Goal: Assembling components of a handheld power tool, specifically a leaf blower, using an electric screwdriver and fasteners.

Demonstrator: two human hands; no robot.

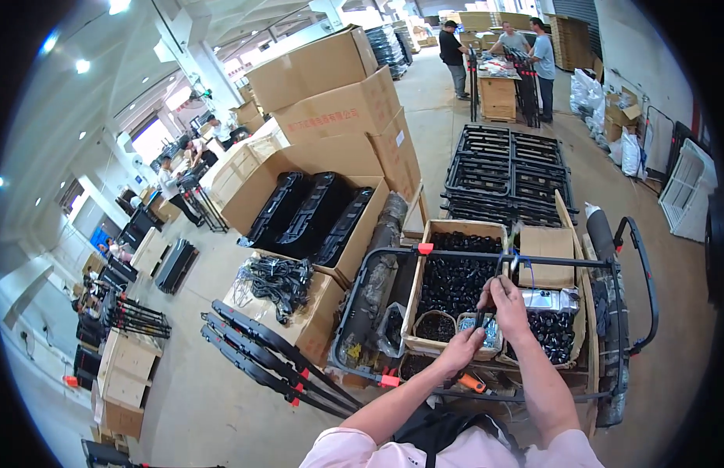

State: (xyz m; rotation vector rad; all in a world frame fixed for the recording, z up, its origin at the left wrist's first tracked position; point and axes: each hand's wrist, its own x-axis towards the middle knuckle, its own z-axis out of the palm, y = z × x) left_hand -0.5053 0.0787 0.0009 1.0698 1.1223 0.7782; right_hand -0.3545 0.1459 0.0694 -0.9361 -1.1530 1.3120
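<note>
Above the cardboard box (456, 234) of black parts, our right hand (504, 299) pinches a thin black rod (493, 290). Our left hand (463, 347) closes around the rod's lower end, just over that box's near edge.

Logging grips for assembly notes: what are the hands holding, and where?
Both hands, left and right, pinch a thin dark rod, left near its lower end, right higher up. What it is cannot be told.

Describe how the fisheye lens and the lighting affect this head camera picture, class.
Head view: a black rim rings the round picture, and straight edges such as the black frame bow outward; ceiling lamps flare white at upper left; the right hand and left hand stay evenly lit; distant people look soft.
</note>
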